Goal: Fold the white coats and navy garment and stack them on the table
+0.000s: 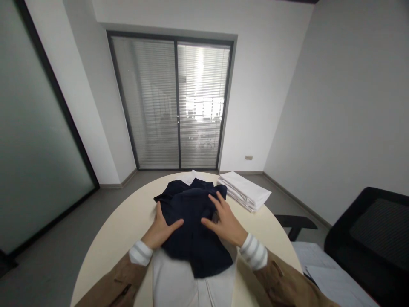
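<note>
A dark navy garment (191, 221) lies bunched on the round cream table (121, 230), partly on top of a white cloth (179, 285) near me. My left hand (159, 230) rests flat on the garment's left edge, fingers apart. My right hand (225, 219) lies on its right side, fingers spread over the fabric. Neither hand grips anything. A small white piece (191, 177) shows behind the garment's collar end.
A stack of folded white cloths (244, 191) sits at the table's far right. A black chair (367, 230) stands to the right, with papers (332, 277) beside it. Glass doors with blinds (175, 102) are beyond the table.
</note>
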A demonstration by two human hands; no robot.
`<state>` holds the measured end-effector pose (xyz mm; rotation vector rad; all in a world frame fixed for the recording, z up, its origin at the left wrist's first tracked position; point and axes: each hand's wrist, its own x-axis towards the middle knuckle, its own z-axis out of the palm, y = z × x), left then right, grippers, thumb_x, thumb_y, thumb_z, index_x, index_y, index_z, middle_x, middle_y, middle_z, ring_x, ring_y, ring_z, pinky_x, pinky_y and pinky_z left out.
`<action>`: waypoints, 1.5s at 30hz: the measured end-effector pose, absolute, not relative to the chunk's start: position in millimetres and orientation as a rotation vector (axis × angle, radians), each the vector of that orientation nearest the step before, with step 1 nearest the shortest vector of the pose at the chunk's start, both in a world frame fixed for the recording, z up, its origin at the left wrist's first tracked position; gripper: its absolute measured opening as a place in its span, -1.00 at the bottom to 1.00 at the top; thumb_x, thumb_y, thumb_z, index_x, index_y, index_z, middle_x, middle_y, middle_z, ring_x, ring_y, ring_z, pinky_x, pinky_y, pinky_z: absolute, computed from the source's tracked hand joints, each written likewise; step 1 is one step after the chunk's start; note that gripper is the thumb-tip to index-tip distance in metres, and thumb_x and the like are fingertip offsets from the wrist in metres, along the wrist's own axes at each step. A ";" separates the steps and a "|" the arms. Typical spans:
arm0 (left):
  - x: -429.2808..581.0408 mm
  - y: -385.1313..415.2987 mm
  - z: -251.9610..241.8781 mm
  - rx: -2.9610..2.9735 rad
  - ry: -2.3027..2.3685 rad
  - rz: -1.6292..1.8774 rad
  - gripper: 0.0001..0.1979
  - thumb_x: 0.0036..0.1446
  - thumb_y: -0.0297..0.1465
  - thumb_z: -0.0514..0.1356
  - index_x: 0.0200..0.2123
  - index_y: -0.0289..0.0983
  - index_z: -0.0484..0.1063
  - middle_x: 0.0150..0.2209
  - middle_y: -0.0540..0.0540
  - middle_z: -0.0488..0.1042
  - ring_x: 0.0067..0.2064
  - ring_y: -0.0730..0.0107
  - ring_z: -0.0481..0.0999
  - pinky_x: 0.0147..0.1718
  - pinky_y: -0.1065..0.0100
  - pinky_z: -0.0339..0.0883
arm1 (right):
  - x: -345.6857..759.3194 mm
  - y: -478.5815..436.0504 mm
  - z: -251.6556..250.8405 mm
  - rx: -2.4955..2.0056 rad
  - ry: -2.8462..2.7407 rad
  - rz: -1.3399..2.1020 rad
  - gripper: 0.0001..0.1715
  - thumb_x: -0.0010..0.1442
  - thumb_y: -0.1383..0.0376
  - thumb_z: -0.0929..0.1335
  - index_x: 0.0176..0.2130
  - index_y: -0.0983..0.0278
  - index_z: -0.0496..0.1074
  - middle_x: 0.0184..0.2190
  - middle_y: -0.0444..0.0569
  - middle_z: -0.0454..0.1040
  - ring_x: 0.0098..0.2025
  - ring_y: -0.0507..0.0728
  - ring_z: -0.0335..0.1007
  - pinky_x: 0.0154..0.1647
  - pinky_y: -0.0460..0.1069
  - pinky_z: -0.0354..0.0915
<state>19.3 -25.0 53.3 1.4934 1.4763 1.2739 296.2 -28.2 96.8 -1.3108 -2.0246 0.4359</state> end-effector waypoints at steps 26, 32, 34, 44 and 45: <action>73.1 -13.0 63.2 2.200 1.873 0.616 -0.01 -0.12 0.10 0.32 0.34 -0.10 0.11 0.40 -0.34 -0.04 0.34 -0.42 0.01 0.16 -0.18 0.05 | 399.6 63.4 94.3 -1.978 -1.809 -0.366 -0.30 0.17 0.13 0.38 0.24 0.28 0.25 0.27 0.24 0.21 0.28 0.40 0.08 0.19 0.23 0.13; 99.2 11.2 42.3 2.306 1.791 0.559 -0.73 0.22 -0.25 0.13 -0.11 -0.22 0.51 0.02 -0.28 0.42 0.03 -0.04 0.45 -0.08 0.12 0.35 | 431.3 81.6 58.4 -2.204 -1.850 -0.271 -0.52 0.33 0.16 0.24 0.19 0.18 0.32 0.10 0.16 0.43 0.09 0.35 0.33 -0.02 0.19 0.27; 94.1 24.1 54.4 2.214 1.760 0.788 -0.79 0.25 -0.34 0.07 -0.25 -0.24 0.50 -0.15 -0.19 0.48 -0.13 0.14 0.52 -0.15 0.23 0.38 | 436.2 81.0 59.2 -2.162 -1.834 -0.235 -0.56 0.35 0.17 0.20 0.14 0.18 0.38 0.03 0.14 0.48 0.06 0.30 0.36 -0.02 0.15 0.27; 44.1 77.4 118.6 1.894 1.779 1.221 -0.75 0.26 -0.40 -0.02 -0.11 -0.28 0.42 -0.02 -0.24 0.46 0.08 0.15 0.42 0.08 0.24 0.25 | 462.4 48.6 138.7 -1.554 -1.350 0.088 -0.39 0.22 -0.06 0.24 -0.04 0.34 0.53 -0.12 0.15 0.59 -0.06 0.30 0.48 -0.02 0.12 0.32; 45.1 75.3 109.9 1.909 1.744 1.116 -0.83 0.18 -0.42 0.07 -0.23 -0.27 0.45 -0.13 -0.21 0.51 -0.01 0.13 0.49 0.01 0.23 0.30 | 461.9 42.6 144.3 -1.455 -1.294 0.205 -0.38 0.18 -0.08 0.28 -0.07 0.34 0.54 -0.14 0.12 0.60 -0.07 0.29 0.48 -0.03 0.11 0.34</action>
